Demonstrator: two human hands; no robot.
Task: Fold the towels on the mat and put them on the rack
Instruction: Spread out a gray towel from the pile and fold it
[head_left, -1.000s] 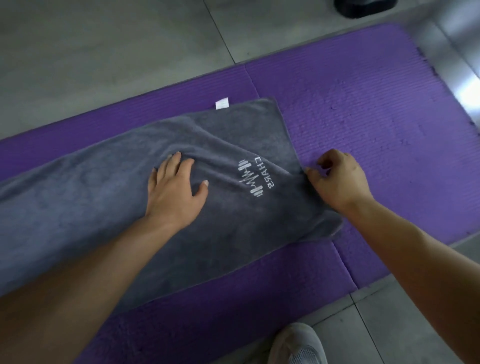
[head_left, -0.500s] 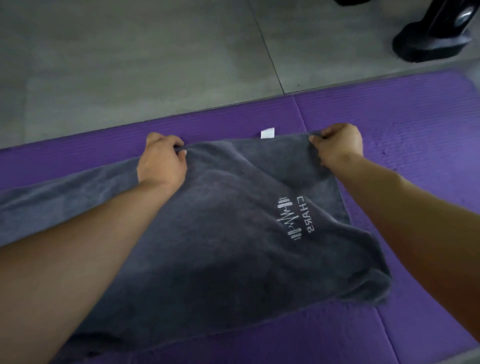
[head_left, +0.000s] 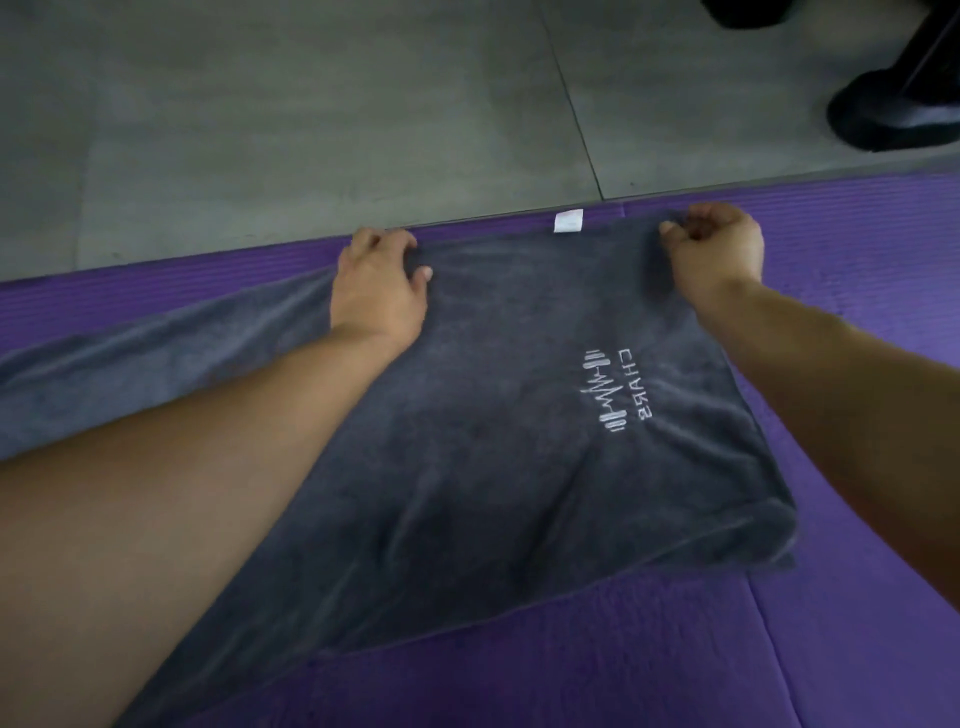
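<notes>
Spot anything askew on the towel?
One thing: the near right corner of the grey towel is bunched and curled instead of lying flat on the purple mat. The left hand and right hand grip its far edge.

head view, steeply down, close

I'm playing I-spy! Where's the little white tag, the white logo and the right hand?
White tag (head_left: 568, 221): head view, centre of the tag.
White logo (head_left: 603, 393): head view, its zigzag line.
Right hand (head_left: 719, 254): head view, back of the hand.
</notes>
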